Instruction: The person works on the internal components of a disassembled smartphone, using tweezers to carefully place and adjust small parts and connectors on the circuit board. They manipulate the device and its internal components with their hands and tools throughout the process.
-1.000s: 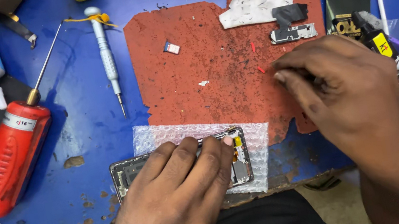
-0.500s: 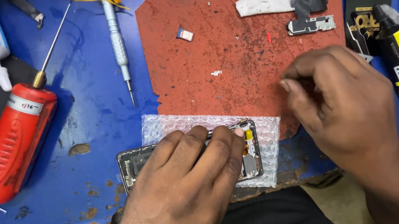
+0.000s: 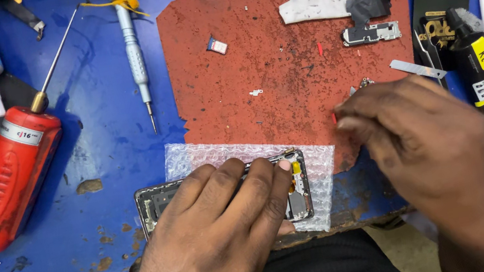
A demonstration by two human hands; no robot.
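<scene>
The opened phone (image 3: 159,203) is pressed flat by the left hand (image 3: 224,228), while at three o'clock the right hand (image 3: 422,141) is pinched shut, contents untellable.

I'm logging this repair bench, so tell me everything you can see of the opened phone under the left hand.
The opened phone lies flat, inside facing up, on a sheet of bubble wrap at the near edge of the blue table. It has a dark metallic frame, with grey inner parts and a small yellow piece showing at its right end. The left hand rests on it, covering its middle; the right hand is apart from it.
</scene>
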